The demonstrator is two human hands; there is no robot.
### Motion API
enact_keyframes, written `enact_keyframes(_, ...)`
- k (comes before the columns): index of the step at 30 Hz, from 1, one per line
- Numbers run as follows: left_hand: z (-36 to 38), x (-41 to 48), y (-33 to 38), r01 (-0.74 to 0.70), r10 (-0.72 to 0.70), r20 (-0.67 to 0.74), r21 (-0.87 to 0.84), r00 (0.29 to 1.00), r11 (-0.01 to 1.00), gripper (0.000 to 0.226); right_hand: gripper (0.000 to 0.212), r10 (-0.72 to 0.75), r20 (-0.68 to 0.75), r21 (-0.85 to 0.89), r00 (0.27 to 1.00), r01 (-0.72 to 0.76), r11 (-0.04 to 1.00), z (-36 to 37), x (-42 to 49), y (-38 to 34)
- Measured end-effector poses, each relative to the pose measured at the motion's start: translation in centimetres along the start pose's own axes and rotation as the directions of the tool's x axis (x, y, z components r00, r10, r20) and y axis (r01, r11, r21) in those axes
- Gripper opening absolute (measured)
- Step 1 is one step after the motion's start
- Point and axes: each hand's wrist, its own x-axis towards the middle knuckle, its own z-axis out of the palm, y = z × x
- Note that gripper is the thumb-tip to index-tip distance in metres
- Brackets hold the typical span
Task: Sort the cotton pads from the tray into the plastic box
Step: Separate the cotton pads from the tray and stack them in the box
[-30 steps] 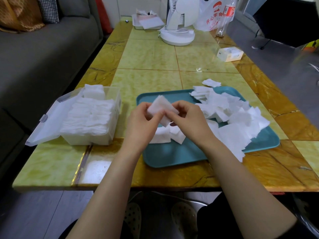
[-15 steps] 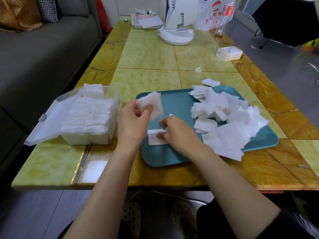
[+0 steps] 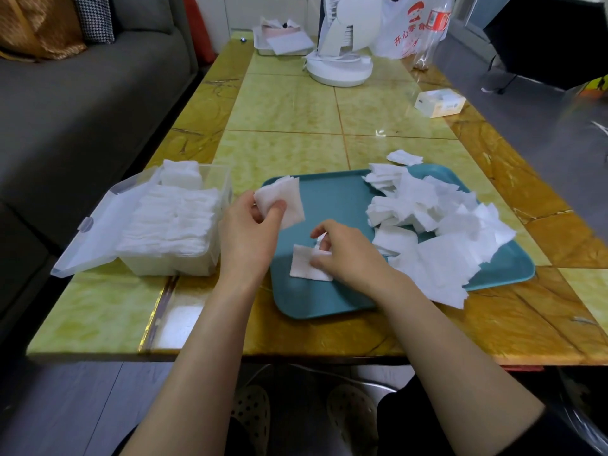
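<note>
Yellow-tiled table (image 3: 289, 106), head view: a teal tray (image 3: 329, 301) with the open plastic box (image 3: 184, 225) just left of it. Above the tray's left edge the left hand (image 3: 246, 238) pinches a stack of cotton pads (image 3: 286, 199), thumb against curled fingers; the right hand (image 3: 348, 255) pinches the edge of a single pad (image 3: 304, 266) lying flat at the tray's front. Pads look light, soft and limp, so an edge pinch should lift one.

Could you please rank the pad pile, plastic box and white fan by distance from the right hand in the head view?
1. Pad pile, just right of the right hand.
2. Plastic box, across to the left.
3. White fan, far back, centre.
</note>
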Motion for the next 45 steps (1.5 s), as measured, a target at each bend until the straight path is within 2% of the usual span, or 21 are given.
enact_keyframes(3,-0.1,0.2,-0.3,0.024,-0.023,-0.028,0.028,0.999,0.999,0.02,0.019,0.017,-0.183,-0.002,0.983,-0.017,1.0,-0.7,0.1,0.2)
enact_keyframes(5,-0.1,0.4,-0.5,0.047,-0.044,-0.044,0.067,0.998,0.997,0.022,0.014,0.055,-0.339,0.106,0.939,-0.02,0.994,-1.4,0.3,0.3)
enact_keyframes(7,-0.2,0.3,-0.5,0.067,-0.065,-0.028,0.074,0.997,0.995,0.02,0.007,0.104,-0.434,0.297,0.895,0.033,0.954,-2.2,0.3,0.0)
enact_keyframes(8,-0.1,0.3,-0.6,0.074,-0.074,-0.007,0.069,0.997,0.995,0.018,0.005,0.123,-0.431,0.422,0.894,0.079,0.903,-2.6,0.2,-0.3)
enact_keyframes(10,0.2,0.2,-0.7,0.096,-0.097,0.063,0.01,0.993,0.995,0.019,0.006,0.115,-0.328,0.645,0.938,0.133,0.752,-3.2,-0.3,-1.2)
enact_keyframes(12,0.6,-0.1,-0.4,0.129,-0.118,0.135,-0.069,0.984,0.989,0.027,0.011,0.065,-0.225,0.713,0.972,0.119,0.691,-3.2,-0.8,-1.6)
enact_keyframes(16,1.0,-0.7,0.3,0.132,-0.09,0.236,-0.171,0.968,0.976,0.029,0.011,0.043,-0.233,0.62,0.972,0.114,0.776,-2.2,-0.4,-1.6)
enact_keyframes(23,1.0,-0.7,0.2,0.165,-0.105,0.281,-0.203,0.954,0.965,0.029,0.003,-0.017,-0.278,0.482,0.96,0.155,0.862,-2.0,-0.2,-1.1)
enact_keyframes(25,0.9,-0.7,0.2,0.152,-0.094,0.286,-0.189,0.954,0.97,0.037,0.003,-0.017,-0.278,0.476,0.96,0.154,0.866,-1.9,-0.1,-1.1)
enact_keyframes(28,0.9,-0.7,0.6,0.177,-0.133,0.276,-0.143,0.952,0.974,0.059,0.006,-0.015,-0.285,0.46,0.958,0.151,0.875,-1.7,-0.1,-0.9)
enact_keyframes(30,0.9,-0.8,1.0,0.208,-0.164,0.29,-0.128,0.943,0.97,0.063,0.007,-0.025,-0.287,0.443,0.958,0.156,0.883,-1.7,-0.1,-0.7)
enact_keyframes(31,0.9,-1.0,1.1,0.192,-0.148,0.302,-0.122,0.942,0.974,0.059,0.008,-0.033,-0.289,0.434,0.957,0.162,0.886,-1.6,-0.2,-0.7)
enact_keyframes(35,0.9,-1.1,0.5,0.021,-0.016,0.244,-0.017,0.97,1.0,0.017,0.007,-0.067,-0.326,0.34,0.943,0.183,0.922,-1.6,0.0,-0.5)
enact_keyframes(37,0.9,-0.9,0.2,-0.012,0.006,0.182,0.033,0.983,0.999,0.012,0.003,-0.044,-0.361,0.274,0.932,0.151,0.95,-1.6,0.3,-0.1)
enact_keyframes(38,0.8,-0.8,0.1,-0.018,0.011,0.155,0.048,0.988,0.999,0.012,0.009,-0.022,-0.366,0.238,0.931,0.116,0.964,-1.6,0.4,0.2)
enact_keyframes(42,0.4,-0.7,0.0,-0.02,0.01,0.109,0.084,0.994,0.996,0.013,0.038,0.134,-0.187,0.04,0.973,-0.129,0.991,-1.9,1.3,2.4)
enact_keyframes(45,0.2,-0.7,-0.1,-0.022,0.012,0.102,0.099,0.995,0.995,0.012,0.051,0.191,-0.132,-0.04,0.973,-0.198,0.979,-2.2,1.7,3.4)
